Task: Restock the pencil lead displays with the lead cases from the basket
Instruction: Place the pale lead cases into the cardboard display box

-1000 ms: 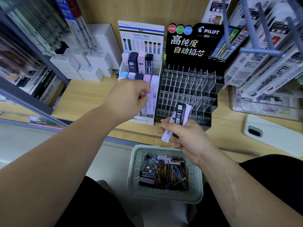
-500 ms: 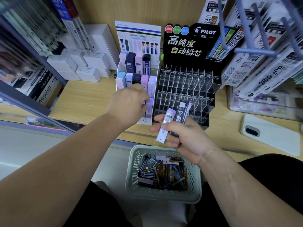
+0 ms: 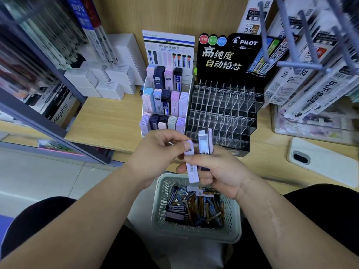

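Tombow display [image 3: 165, 105] just left of the black PILOT rack [image 3: 223, 113] is stocked with 0.5 HB cases [image 3: 165, 102]. In front of the rack, left hand [image 3: 155, 152] pinches a lilac lead case [image 3: 191, 167], right hand [image 3: 219, 171] grips it plus a dark case [image 3: 204, 141], basket [image 3: 160, 200] nearer still.

forearms [image 3: 77, 220]: bare | right forearm [image 3: 272, 216]: long scar line | legs: black clothing [image 3: 330, 210]

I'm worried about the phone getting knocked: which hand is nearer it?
Right. The right hand, gripping lead cases, is left of the phone; the left hand, pinching the lilac case, lies farther left.
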